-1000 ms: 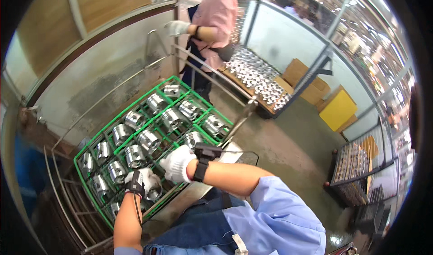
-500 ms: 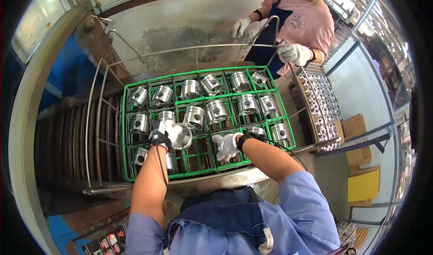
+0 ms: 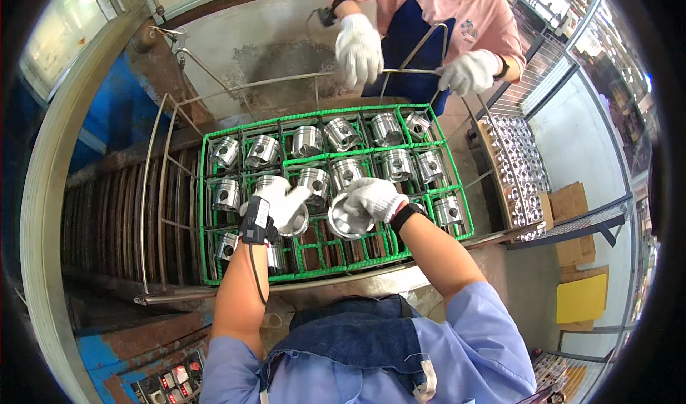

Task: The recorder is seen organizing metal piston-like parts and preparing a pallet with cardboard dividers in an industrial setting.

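Observation:
Metal pistons stand and lean in the cells of a green-wrapped wire basket point(image 3: 336, 268) in front of me. My left hand point(image 3: 275, 205), in a white glove, grips a piston point(image 3: 297, 224) at the basket's near middle; the fingers lie over its side and hide part of it. Just to the right, my right hand point(image 3: 375, 198), also gloved, has its fingers curled into the hollow end of another piston point(image 3: 347, 222), tilted with its opening toward me. Behind both hands, a row with a piston point(image 3: 396, 165) and several like it fills the basket's middle cells.
A metal rail point(image 3: 286, 80) frames the basket. Across it a co-worker in a pink shirt point(image 3: 457, 11) holds out one gloved hand point(image 3: 359, 50) and rests the other point(image 3: 468, 72) near the rail. At right stands a tray point(image 3: 511, 168) of small metal parts; at left, dark slats point(image 3: 121, 225).
My right hand has closed on a piston and raised it; before, it was open over the near cells. My left hand's fingers have shifted. The co-worker has leaned in, one hand reaching nearer.

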Action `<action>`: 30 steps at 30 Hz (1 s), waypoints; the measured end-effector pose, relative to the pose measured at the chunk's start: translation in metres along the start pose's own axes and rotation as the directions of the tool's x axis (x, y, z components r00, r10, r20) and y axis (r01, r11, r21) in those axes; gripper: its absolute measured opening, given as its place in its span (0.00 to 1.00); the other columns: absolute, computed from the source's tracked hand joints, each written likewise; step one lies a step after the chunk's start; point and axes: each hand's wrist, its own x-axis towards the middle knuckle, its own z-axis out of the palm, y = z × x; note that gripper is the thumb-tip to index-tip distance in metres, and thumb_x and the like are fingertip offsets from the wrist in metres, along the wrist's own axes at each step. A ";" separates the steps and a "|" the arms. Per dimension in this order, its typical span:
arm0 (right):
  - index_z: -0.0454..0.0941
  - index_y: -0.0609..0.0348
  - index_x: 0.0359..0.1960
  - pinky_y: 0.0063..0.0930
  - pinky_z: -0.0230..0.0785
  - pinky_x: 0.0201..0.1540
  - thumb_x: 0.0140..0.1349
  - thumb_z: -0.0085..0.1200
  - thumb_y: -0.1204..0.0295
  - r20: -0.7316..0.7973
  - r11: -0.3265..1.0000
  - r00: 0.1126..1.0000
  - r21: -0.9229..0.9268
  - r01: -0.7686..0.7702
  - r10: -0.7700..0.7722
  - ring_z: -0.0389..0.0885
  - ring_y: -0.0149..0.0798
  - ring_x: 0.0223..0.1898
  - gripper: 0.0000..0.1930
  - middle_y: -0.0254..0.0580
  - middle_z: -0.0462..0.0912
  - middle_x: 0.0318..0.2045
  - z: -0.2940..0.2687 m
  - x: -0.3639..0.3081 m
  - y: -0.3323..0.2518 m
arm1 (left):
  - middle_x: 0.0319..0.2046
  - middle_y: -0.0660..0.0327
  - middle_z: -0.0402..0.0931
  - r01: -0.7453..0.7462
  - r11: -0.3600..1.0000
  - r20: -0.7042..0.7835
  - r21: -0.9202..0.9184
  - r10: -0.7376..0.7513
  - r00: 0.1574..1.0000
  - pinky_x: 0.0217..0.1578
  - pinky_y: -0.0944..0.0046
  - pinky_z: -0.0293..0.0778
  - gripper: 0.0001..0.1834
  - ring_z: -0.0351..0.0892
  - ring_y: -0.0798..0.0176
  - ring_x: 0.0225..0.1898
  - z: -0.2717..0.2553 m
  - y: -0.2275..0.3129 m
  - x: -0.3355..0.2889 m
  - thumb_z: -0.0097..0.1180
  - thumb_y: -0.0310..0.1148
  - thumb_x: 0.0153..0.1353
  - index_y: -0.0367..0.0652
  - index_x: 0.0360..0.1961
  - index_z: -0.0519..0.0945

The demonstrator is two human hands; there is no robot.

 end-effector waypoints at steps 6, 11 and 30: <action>0.81 0.39 0.40 0.34 0.74 0.48 0.50 0.60 0.65 0.199 0.815 0.942 -0.473 0.335 -0.271 0.79 0.45 0.47 0.13 0.35 0.81 0.46 -0.010 0.020 0.018 | 0.46 0.38 0.78 -0.233 0.957 0.195 0.173 0.199 0.961 0.52 0.50 0.72 0.46 0.78 0.39 0.50 0.045 0.002 -0.010 0.49 0.71 0.53 0.45 0.61 0.70; 0.83 0.49 0.35 0.37 0.75 0.48 0.47 0.59 0.68 0.057 0.268 0.828 -0.932 0.245 -0.558 0.82 0.47 0.43 0.11 0.43 0.83 0.42 -0.088 0.018 0.035 | 0.44 0.33 0.77 -0.125 0.931 0.104 0.342 0.095 0.990 0.51 0.48 0.73 0.49 0.79 0.38 0.48 0.056 0.026 -0.006 0.50 0.74 0.51 0.39 0.57 0.74; 0.81 0.49 0.43 0.31 0.74 0.36 0.53 0.53 0.79 -0.418 0.709 0.892 0.576 0.406 -0.171 0.81 0.41 0.35 0.16 0.33 0.82 0.34 -0.109 0.075 0.078 | 0.45 0.37 0.77 0.012 0.970 0.030 0.245 -0.020 0.999 0.46 0.45 0.74 0.34 0.80 0.40 0.44 0.071 0.015 0.013 0.55 0.62 0.53 0.42 0.47 0.80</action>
